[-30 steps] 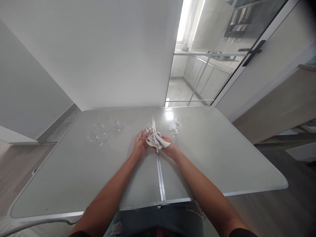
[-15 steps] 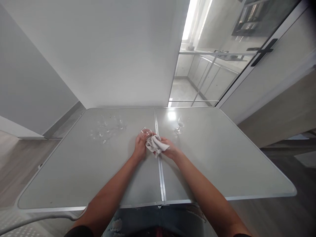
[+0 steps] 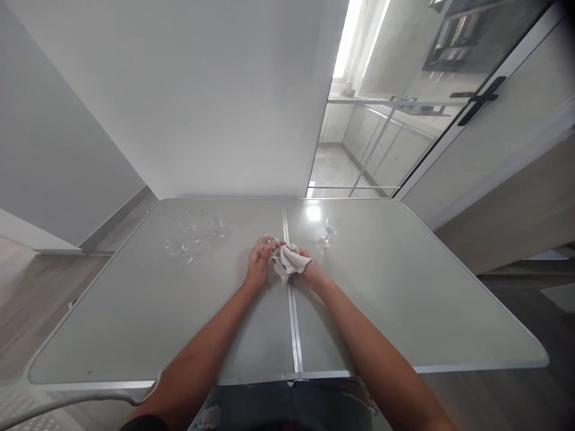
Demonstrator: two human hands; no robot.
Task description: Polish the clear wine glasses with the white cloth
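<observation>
In front of me, over the table's middle seam, my left hand [image 3: 259,258] is closed around a clear wine glass [image 3: 269,241], whose round rim or foot faces me. My right hand [image 3: 309,269] grips a crumpled white cloth [image 3: 290,261] pressed against the glass. The cloth hides part of the glass and some right-hand fingers, and one corner hangs down. Farther back on the right half stands another stemmed glass [image 3: 328,232]. Several clear glasses [image 3: 189,236] are grouped on the far left half, their outlines faint.
A pale folding table [image 3: 135,323] with a metal-edged centre seam lies beneath my hands. Its far edge meets a white wall [image 3: 215,120]. A glazed door with a black handle [image 3: 483,99] stands at the right. Near the front left edge runs a grey tube [image 3: 103,396].
The cloth has shifted slightly right and changed its folds, turning with my right hand against the glass. My left hand keeps its hold. The view has tilted a little.
</observation>
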